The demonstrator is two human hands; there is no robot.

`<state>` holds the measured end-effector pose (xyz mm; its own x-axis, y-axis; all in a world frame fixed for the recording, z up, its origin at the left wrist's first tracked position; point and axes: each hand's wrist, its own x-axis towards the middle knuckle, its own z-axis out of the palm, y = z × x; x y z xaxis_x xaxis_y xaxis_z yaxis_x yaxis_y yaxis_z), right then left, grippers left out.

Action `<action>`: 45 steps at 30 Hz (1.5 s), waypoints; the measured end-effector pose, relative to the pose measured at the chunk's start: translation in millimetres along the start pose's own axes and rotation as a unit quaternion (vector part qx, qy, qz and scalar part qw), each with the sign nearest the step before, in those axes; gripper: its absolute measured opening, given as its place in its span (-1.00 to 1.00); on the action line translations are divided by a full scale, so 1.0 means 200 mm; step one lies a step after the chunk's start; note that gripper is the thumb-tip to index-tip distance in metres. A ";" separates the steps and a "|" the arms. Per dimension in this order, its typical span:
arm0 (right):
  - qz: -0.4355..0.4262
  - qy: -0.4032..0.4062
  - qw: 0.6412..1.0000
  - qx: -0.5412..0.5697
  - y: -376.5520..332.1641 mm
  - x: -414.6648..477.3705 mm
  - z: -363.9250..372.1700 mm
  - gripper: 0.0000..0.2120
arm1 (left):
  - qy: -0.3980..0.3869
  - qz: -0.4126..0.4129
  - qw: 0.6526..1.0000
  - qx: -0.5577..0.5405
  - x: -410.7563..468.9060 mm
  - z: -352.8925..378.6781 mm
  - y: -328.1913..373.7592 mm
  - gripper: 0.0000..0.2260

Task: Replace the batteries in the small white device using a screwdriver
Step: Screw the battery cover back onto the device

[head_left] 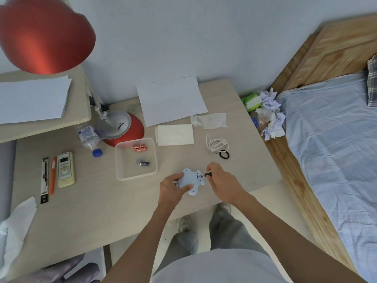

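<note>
Left hand (172, 188) grips device (190, 180) — tray (118, 160) holds 2 red batteries (140, 148).

What my hands hide
My right hand (222, 180) swallows most of the screwdriver (208, 175); my left hand (171, 186) covers part of the white device (189, 177).

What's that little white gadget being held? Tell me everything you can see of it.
The white device looks like smooth pale plastic, flattish, with rounded lobes round its edge. The left hand grips it from the left, thumb across its face, over the desk. The right hand pinches a dark screwdriver whose tip meets a small fitting on its right side.
</note>
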<state>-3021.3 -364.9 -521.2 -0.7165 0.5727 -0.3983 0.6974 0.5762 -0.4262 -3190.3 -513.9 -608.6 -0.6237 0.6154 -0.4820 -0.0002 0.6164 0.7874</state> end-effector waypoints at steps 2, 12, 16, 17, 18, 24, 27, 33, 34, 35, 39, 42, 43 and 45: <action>0.003 0.000 1.000 0.001 0.01 0.00 0.01 -0.88 | 0.002 -0.002 1.000 0.002 0.00 0.00 0.00 -0.37; 0.052 0.020 0.996 0.069 0.04 0.03 0.02 -0.76 | 0.007 -0.002 1.000 0.002 -0.01 0.00 -0.02 -0.36; 0.029 0.012 0.996 0.089 0.05 0.03 0.01 -0.82 | 0.007 -0.001 1.000 0.000 -0.01 0.00 -0.02 -0.36; 0.025 0.017 0.996 0.080 0.05 0.03 0.02 -0.88 | 0.006 -0.003 1.000 0.002 -0.01 0.00 -0.02 -0.36; 0.022 0.022 0.997 0.072 0.06 0.03 0.02 -0.93 | 0.006 -0.005 1.000 0.002 -0.01 0.00 -0.01 -0.36; 0.048 0.036 0.998 0.010 0.04 0.05 0.02 -0.77 | 0.007 -0.002 1.000 0.011 0.00 0.00 -0.03 -0.34; 0.041 0.020 0.998 0.047 0.03 0.04 0.01 -0.79 | 0.006 -0.003 1.000 0.008 -0.01 0.00 -0.03 -0.33; 0.018 -0.014 0.997 0.071 0.02 0.03 -0.01 -0.87 | 0.006 0.003 1.000 0.004 -0.01 0.00 -0.02 -0.34; 0.015 -0.008 0.998 0.068 0.03 0.04 0.00 -0.89 | 0.005 0.004 1.000 0.004 -0.01 0.00 -0.02 -0.34; 0.017 -0.003 0.998 0.066 0.03 0.04 0.00 -0.91 | 0.003 0.006 1.000 0.003 -0.01 0.00 -0.02 -0.34; 0.027 0.021 0.998 0.051 0.01 0.07 0.00 -0.86 | 0.000 0.011 1.000 0.001 0.00 0.00 -0.03 -0.34; 0.046 0.035 0.998 0.018 -0.01 0.09 0.00 -0.77 | 0.001 0.008 1.000 0.000 -0.01 0.00 -0.03 -0.34; 0.049 0.036 0.998 0.013 -0.01 0.09 0.00 -0.74 | 0.002 0.008 1.000 -0.001 -0.01 0.00 -0.03 -0.35; 0.038 0.027 0.999 0.025 0.00 0.07 -0.01 -0.73 | 0.004 0.008 1.000 0.000 -0.01 0.01 -0.03 -0.36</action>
<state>-3031.0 -355.8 -524.6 -0.6591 0.6450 -0.3868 0.7468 0.5008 -0.4376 -3188.1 -518.8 -613.1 -0.6295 0.6210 -0.4670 0.0092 0.6070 0.7946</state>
